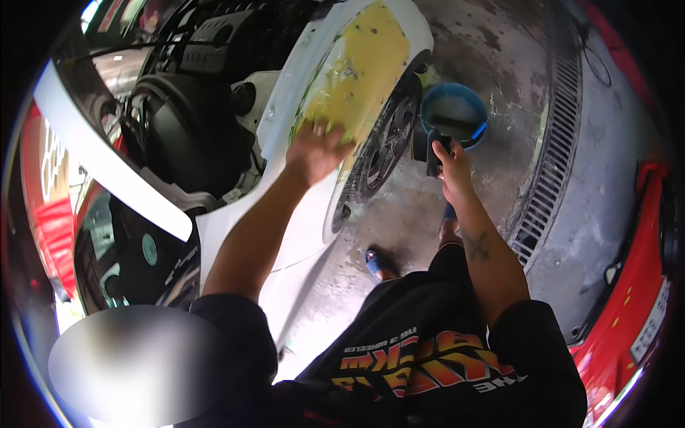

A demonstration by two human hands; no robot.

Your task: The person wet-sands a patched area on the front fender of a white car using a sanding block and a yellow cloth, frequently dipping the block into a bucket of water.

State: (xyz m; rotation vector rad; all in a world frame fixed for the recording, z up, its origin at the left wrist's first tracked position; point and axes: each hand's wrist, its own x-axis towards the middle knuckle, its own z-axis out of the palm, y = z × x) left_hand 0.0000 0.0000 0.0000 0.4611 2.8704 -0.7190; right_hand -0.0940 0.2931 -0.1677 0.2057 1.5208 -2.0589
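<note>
My left hand (319, 151) lies with its fingers stretched out on the wet yellow patch (371, 53) of a white car's front fender (285, 100). The patch carries scattered dark spots. In my right hand (454, 167) is a black, block-like tool (433, 154), gripped at the near side of a round blue bucket (477, 96). Murky liquid stands in the bucket, and a dark strip shows across it; whether this strip belongs to the tool, I cannot tell. Just beyond the fender's edge is the car's front wheel (394, 139).
The car's bonnet (118, 160) is raised over the engine bay (178, 128) on the left. A metal drain grate (553, 157) runs along the stained concrete floor (492, 36). Far right stands a red vehicle (624, 299). My sandalled foot (377, 262) is beside the car.
</note>
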